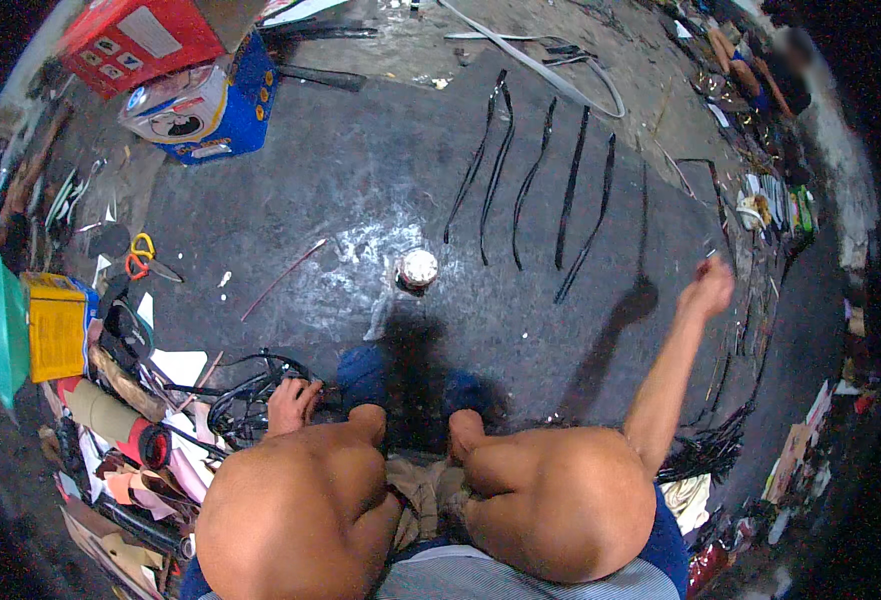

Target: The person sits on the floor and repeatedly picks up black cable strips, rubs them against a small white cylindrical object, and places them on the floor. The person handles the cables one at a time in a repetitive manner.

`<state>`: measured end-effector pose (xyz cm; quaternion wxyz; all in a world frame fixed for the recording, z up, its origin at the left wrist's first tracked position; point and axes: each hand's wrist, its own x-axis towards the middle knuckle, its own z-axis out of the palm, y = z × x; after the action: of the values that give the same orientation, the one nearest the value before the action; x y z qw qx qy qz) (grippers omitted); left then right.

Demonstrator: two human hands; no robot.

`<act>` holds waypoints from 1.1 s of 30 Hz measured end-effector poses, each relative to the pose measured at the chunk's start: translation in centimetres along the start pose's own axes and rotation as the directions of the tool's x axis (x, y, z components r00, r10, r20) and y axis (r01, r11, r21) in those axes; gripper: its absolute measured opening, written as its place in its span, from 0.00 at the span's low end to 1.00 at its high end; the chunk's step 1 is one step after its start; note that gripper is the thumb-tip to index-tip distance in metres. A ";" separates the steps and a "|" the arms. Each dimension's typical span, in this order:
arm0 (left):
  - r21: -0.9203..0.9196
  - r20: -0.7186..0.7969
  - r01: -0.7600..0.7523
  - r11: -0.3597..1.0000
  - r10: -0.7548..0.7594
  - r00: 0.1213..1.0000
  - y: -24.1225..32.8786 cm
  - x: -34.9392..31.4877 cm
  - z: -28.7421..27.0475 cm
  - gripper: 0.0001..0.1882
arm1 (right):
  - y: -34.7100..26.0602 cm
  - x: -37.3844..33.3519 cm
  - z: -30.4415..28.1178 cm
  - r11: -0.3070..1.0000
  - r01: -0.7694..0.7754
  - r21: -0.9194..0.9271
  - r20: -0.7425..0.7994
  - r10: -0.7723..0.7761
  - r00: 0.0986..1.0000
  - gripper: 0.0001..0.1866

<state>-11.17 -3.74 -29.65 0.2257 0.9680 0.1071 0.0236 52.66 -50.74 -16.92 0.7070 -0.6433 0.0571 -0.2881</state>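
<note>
My right hand (708,287) is stretched out to the right above the floor, its fingers pinched together. A thin black strip (724,212) runs up from it, and the hand's shadow shows a thin line too. Beside my left knee, my left hand (293,405) is curled at a tangled bundle of black strips (243,395), with its fingertips partly hidden among them. Several black strips (573,190) lie side by side on the dark mat (380,190) ahead. A round tin with a whitish top (417,268) stands in the middle, and pale smears surround it.
Scissors with orange and yellow handles (141,258) lie at left, near a yellow tin (58,325) and a green bowl (5,325). A blue box (245,105) and a red box (135,42) stand far left. Scraps fill the lower left. Another person (755,75) is far right.
</note>
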 end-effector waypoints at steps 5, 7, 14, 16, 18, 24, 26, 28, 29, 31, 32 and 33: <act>-0.366 -0.355 0.302 0.880 -0.432 0.829 -1.2 5.4 -0.8 0.07 | 10.1 -11.4 -10.7 0.780 -0.332 -0.531 -0.171 0.285 0.943 0.16; -0.472 -0.427 0.399 0.786 -0.600 0.676 -2.5 7.2 -2.7 0.07 | 10.3 -18.4 -6.8 0.627 -0.230 -0.744 -0.093 0.244 0.965 0.19; -0.634 -0.111 0.516 0.576 -0.728 0.677 -1.2 20.5 -5.9 0.12 | 2.4 -32.3 7.6 0.833 0.011 -0.553 0.738 0.484 0.469 0.20; -0.697 -0.044 0.458 0.552 -0.671 0.740 -1.3 22.2 -3.5 0.11 | 0.1 -34.9 11.0 0.880 0.131 -0.457 0.869 0.410 0.277 0.31; -0.799 0.069 0.410 0.439 -0.612 0.788 -0.7 23.2 -1.6 0.11 | -1.4 -36.7 13.3 0.906 0.230 -0.356 0.926 0.310 0.215 0.37; -0.835 0.307 0.502 0.227 -0.565 0.766 2.7 23.6 0.0 0.10 | -0.5 -37.8 15.3 0.863 0.149 -0.483 0.853 0.426 0.300 0.35; -0.839 0.302 0.489 0.238 -0.544 0.783 3.2 23.3 0.2 0.15 | -1.1 -37.3 15.4 0.907 0.062 -0.416 0.802 0.334 0.494 0.32; -0.832 0.338 0.503 0.235 -0.505 0.794 3.9 23.2 -0.1 0.16 | -1.9 -37.0 15.7 0.920 -0.130 -0.371 0.766 0.382 0.517 0.32; -0.858 0.392 0.495 0.137 -0.446 0.804 4.7 23.4 -0.6 0.17 | -2.2 -37.2 15.7 0.928 -0.164 -0.333 0.778 0.369 0.509 0.32; -0.900 0.412 0.436 -0.008 -0.346 0.843 5.3 23.4 -0.7 0.19 | -3.5 -38.3 15.9 0.941 -0.227 -0.251 0.800 0.334 0.498 0.31; -0.910 0.411 0.406 -0.082 -0.305 0.859 5.3 23.1 -0.7 0.19 | -4.2 -39.4 16.1 0.941 -0.287 -0.179 0.819 0.304 0.487 0.32; -0.880 0.462 0.402 -0.252 -0.262 0.847 5.5 22.9 -0.7 0.20 | -4.8 -39.7 15.9 0.940 -0.220 -0.259 0.823 0.334 0.459 0.32</act>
<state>12.23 -3.26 -26.68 0.8681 0.3946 0.3008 -0.0131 25.39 -17.74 -21.22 0.6402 -0.7223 -0.1793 0.1905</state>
